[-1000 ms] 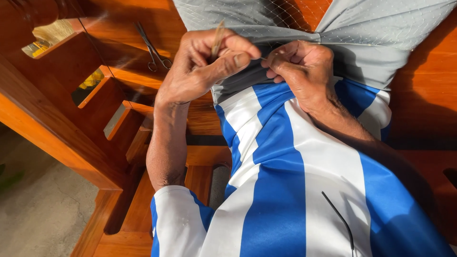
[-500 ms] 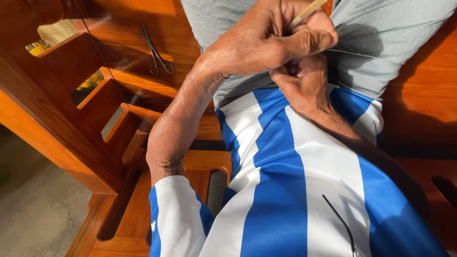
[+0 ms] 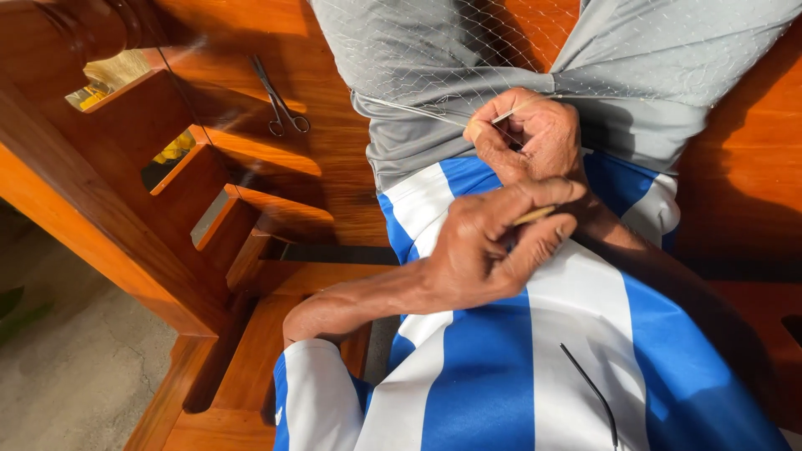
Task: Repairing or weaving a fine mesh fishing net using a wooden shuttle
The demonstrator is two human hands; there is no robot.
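The left hand is closed around a thin wooden netting needle, pinched between thumb and fingers. The needle's long axis runs from near-left to far-right, and its free tip points toward the right hand. The right hand lies just beyond, farther from the body, with its fingers curled shut on a fold of fine net and a pale thread that stretches out to the left. The net spreads over the grey shorts on the lap, so the held mesh is only a little way ahead of the needle tip, and the left hand is the nearer one to it. Far left, small scissors lie on the wooden bench, well apart from both hands.
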